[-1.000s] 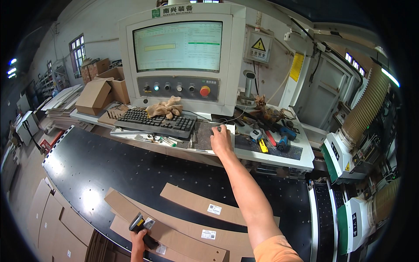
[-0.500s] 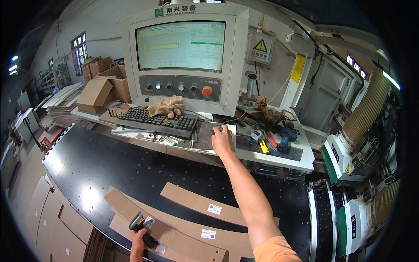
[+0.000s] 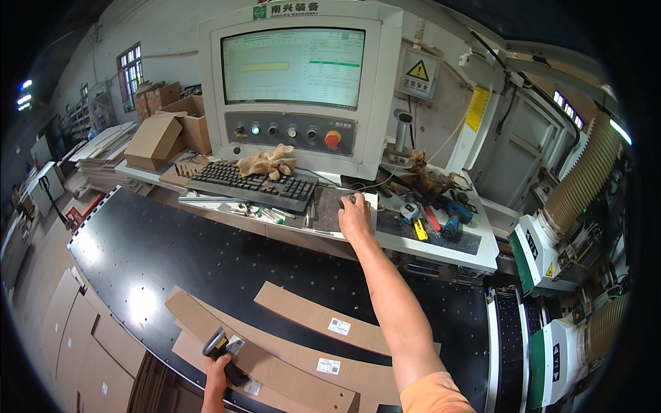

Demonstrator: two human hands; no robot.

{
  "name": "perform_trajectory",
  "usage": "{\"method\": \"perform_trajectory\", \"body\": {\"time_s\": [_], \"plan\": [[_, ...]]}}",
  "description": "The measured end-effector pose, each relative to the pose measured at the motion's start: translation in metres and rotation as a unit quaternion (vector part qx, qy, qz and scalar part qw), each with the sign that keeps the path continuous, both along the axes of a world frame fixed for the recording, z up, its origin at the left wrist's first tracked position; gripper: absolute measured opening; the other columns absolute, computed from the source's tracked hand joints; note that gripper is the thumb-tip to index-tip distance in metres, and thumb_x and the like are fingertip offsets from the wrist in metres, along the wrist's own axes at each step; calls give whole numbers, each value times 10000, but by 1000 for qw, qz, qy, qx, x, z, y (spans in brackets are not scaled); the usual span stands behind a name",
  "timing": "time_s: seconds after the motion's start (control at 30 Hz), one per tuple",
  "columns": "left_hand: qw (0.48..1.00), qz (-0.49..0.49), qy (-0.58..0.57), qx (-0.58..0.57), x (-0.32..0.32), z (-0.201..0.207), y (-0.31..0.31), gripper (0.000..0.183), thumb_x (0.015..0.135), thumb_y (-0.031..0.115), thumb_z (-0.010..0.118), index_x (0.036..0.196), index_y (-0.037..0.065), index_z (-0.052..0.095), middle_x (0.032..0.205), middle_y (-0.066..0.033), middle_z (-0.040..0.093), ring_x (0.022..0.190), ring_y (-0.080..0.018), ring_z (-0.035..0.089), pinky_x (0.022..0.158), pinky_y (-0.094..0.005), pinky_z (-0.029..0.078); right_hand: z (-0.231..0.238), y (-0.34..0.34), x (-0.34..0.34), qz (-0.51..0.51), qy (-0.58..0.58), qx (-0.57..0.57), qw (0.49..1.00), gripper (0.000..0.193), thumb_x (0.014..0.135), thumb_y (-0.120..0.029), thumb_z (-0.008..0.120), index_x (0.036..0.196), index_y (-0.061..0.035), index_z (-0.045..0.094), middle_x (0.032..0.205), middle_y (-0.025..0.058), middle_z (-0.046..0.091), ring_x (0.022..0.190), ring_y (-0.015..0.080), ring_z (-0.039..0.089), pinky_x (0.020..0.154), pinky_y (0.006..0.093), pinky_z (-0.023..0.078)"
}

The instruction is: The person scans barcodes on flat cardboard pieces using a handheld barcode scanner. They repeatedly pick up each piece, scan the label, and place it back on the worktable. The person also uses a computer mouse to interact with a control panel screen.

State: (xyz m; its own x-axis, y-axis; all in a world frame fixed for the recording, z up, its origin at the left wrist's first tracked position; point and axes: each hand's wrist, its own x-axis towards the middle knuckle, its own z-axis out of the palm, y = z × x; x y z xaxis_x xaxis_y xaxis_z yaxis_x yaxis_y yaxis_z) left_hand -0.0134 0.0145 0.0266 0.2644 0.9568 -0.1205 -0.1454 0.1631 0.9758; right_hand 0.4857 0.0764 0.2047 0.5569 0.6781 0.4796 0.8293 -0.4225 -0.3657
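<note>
My left hand is closed round the grip of a black handheld barcode scanner with a yellow mark. The scanner is over a brown board that carries white labels. My right arm reaches far forward across the black table. At its end my right hand rests over a dark computer mouse, fingers curled on it, on a dark pad beside the keyboard. Above the keyboard a monitor shows a long yellow rectangle on a pale screen.
Other labelled boards lie on the black perforated table. Work gloves lie on the keyboard. Right of the mouse are a tape measure, a yellow-handled cutter and a blue power tool. Cardboard boxes stand back left.
The whole view has shifted slightly, so the monitor sits a little further right and higher. Both hands keep their holds on the scanner and the mouse.
</note>
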Motion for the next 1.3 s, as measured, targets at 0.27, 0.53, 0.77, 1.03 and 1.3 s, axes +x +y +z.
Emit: {"method": "perform_trajectory", "body": {"time_s": [0.27, 0.53, 0.77, 1.03, 1.3], "plan": [[1000, 9, 15, -21, 1, 5, -2, 479, 780, 131, 627, 1219, -56, 594, 896, -123, 659, 792, -212, 639, 693, -348, 554, -4, 0, 2, 5, -30, 5, 1000, 375, 916, -130, 653, 1289, -99, 667, 1392, 188, 512, 1213, 420, 520, 1020, 481, 492], [999, 1, 43, -24, 2, 8, -2, 536, 762, 191, 620, 1246, -32, 564, 859, -113, 635, 774, -214, 626, 693, -357, 553, -6, 0, 1, 4, -59, 5, 998, 348, 904, -113, 627, 1247, -112, 686, 1341, 153, 551, 1138, 416, 547, 974, 487, 511], [998, 2, 45, -34, 3, 16, -4, 544, 758, 182, 617, 1254, -34, 561, 859, -115, 642, 793, -218, 634, 708, -362, 554, -6, 0, 1, 20, -48, 10, 999, 347, 920, -126, 635, 1263, -98, 673, 1383, 166, 533, 1163, 423, 543, 994, 493, 500], [1000, -3, 31, -5, 3, 9, -1, 509, 763, 158, 622, 1228, -45, 583, 862, -118, 659, 797, -216, 650, 724, -360, 560, -5, -1, 1, 22, -41, 3, 999, 382, 934, -135, 646, 1311, -77, 645, 1407, 187, 510, 1209, 417, 526, 1047, 483, 470], [999, -1, 38, -8, 0, 4, 0, 520, 771, 170, 620, 1245, -38, 577, 863, -115, 650, 788, -212, 640, 704, -367, 567, -4, -1, 1, 26, -45, 7, 999, 394, 928, -136, 678, 1314, -66, 642, 1407, 204, 506, 1202, 419, 536, 1046, 486, 470]]}}
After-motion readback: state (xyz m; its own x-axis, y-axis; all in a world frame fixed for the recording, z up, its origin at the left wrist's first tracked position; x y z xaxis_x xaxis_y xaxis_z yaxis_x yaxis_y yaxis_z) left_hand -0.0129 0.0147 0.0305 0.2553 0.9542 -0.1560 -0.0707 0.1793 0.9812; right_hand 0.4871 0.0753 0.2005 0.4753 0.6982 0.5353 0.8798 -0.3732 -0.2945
